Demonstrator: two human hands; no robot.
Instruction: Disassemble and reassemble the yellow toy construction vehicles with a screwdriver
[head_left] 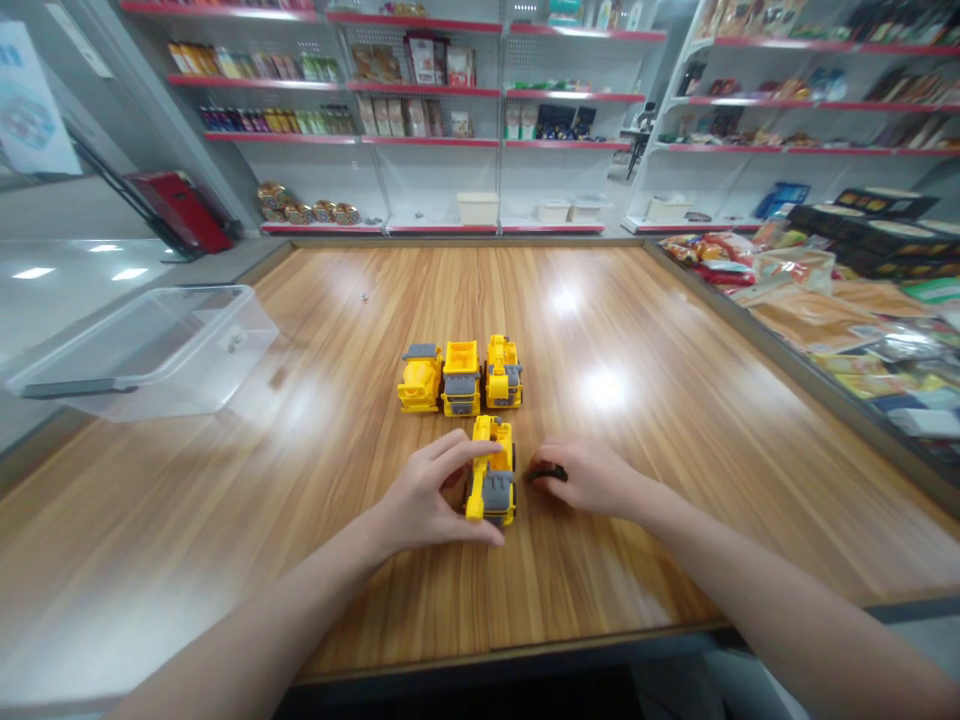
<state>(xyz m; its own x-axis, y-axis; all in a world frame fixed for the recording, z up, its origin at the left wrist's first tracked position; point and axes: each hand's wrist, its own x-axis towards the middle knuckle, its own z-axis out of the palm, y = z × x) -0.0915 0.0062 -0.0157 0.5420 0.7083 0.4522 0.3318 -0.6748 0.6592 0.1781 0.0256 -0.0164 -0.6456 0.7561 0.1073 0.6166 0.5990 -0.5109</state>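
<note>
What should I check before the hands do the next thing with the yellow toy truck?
1. The left hand grips the yellow toy construction truck: ok.
2. The right hand pinches the small black piece: ok.
3. What that piece is: cannot tell.
4. Held truck sits wheels down on the wooden table: ok.
5. The three yellow toy trucks stand upright in a row behind it: ok.
6. The clear plastic bin sits at the table's left edge, away from both hands: ok.

White shelving with red edges lines the wall behind the glossy wooden table.
</note>
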